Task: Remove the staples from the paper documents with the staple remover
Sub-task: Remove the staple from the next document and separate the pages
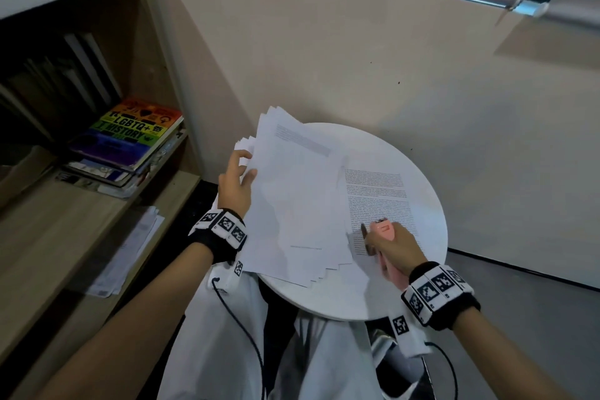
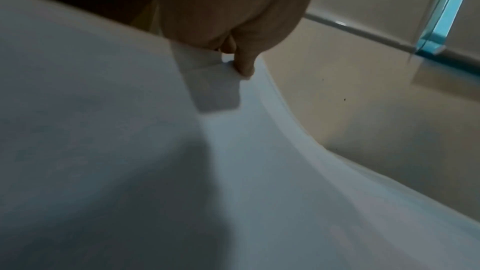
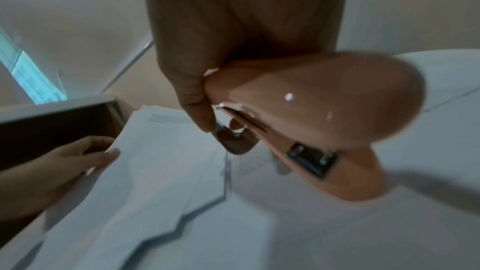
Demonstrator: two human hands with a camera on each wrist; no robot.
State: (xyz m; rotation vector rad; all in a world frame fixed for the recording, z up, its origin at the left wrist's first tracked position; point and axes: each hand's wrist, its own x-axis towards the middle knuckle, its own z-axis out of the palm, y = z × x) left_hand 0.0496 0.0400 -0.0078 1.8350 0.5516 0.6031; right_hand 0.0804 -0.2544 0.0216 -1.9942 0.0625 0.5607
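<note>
A fanned stack of white sheets (image 1: 292, 204) lies across the left half of the round white table (image 1: 431, 256). My left hand (image 1: 237, 182) holds the stack at its left edge, thumb on top, as the right wrist view shows (image 3: 78, 159). In the left wrist view one fingertip (image 2: 244, 67) presses on paper. A printed document (image 1: 376, 191) lies flat on the right half of the table. My right hand (image 1: 394, 248) grips the pink staple remover (image 1: 384, 230) over that page's lower part. Its metal tip (image 3: 228, 137) sits just above the paper. No staple is visible.
A wooden bookshelf stands at the left with a pile of books (image 1: 126, 140) and loose papers (image 1: 130, 250) on a lower shelf. A beige wall (image 1: 357, 58) rises right behind the table. My lap and wrist cables are below the table's near edge.
</note>
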